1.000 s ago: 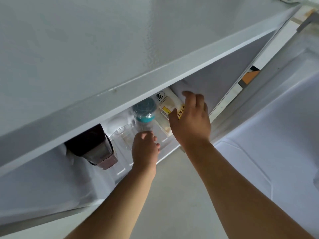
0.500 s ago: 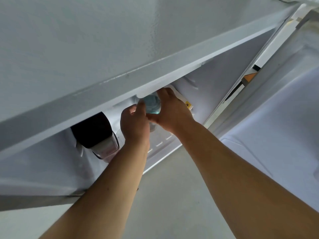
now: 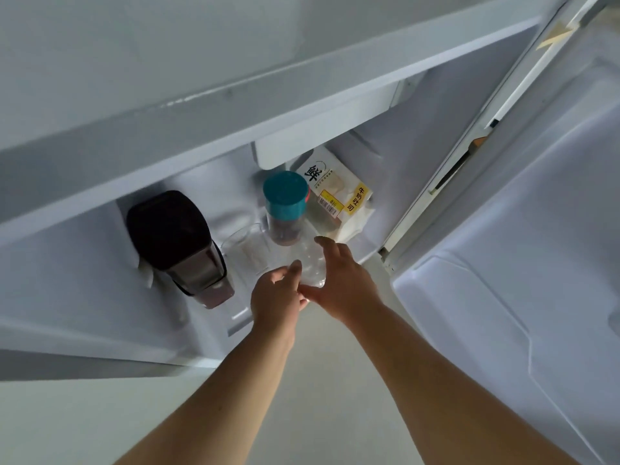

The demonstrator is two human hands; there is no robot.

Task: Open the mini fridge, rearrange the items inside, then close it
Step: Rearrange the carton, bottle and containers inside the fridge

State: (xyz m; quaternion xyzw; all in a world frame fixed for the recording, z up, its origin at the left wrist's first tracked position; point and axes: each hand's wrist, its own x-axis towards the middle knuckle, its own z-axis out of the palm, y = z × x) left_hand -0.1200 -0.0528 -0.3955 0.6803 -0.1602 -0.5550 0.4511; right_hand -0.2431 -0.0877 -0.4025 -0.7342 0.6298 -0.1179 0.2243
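Your two hands meet at the centre of the frame, at the front edge of the open mini fridge. Your left hand and your right hand cup a clear plastic bottle between them, fingers curled against its sides, so both hands are closed around it. The bottle is see-through and hard to make out; whether its base rests on the fridge floor cannot be told.

Just behind the bottle, toward the upper centre, stands a jar with a teal lid, upright. To its right, a bread package with yellow labels leans in the back right corner of the compartment. Left of the jar sits a clear empty cup, and further left, a dark pitcher stands near the left wall.

The fridge door fills the right side of the frame, swung wide open. Pale floor shows between your forearms at the bottom.
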